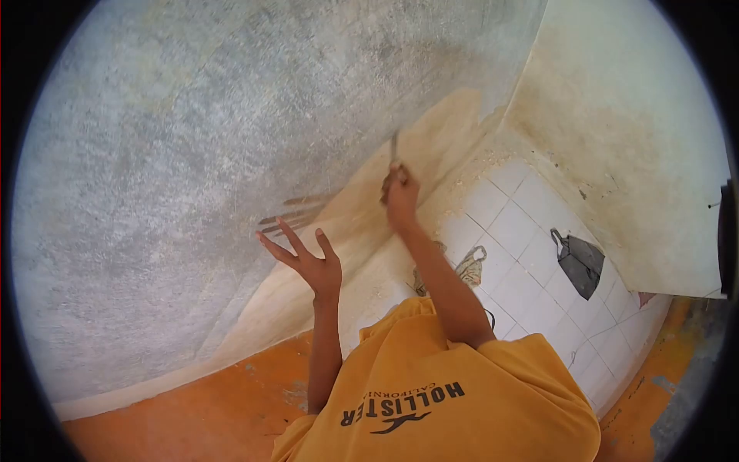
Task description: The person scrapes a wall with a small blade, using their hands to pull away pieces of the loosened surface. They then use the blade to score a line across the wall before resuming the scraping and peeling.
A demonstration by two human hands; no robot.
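My right hand (401, 197) is wrapped round a scraper (395, 145), whose thin dark blade points up against the wall (200, 146). The blade sits where the mottled grey coating meets a bare beige patch (440, 123). Lower and to the left, my left hand (312, 266) holds nothing; its fingers are spread, fingertips right at the grey surface. Finger-shaped shadows fall on the wall just above them. Most of the scraper's handle is hidden inside my fist.
A white tiled ledge (531, 285) runs along the wall's foot, with pale flakes near the corner. On it lie a dark grey bag (580, 263) and a crumpled patterned thing (471, 266). A second wall (616, 154) rises at right. The floor (200, 408) is orange.
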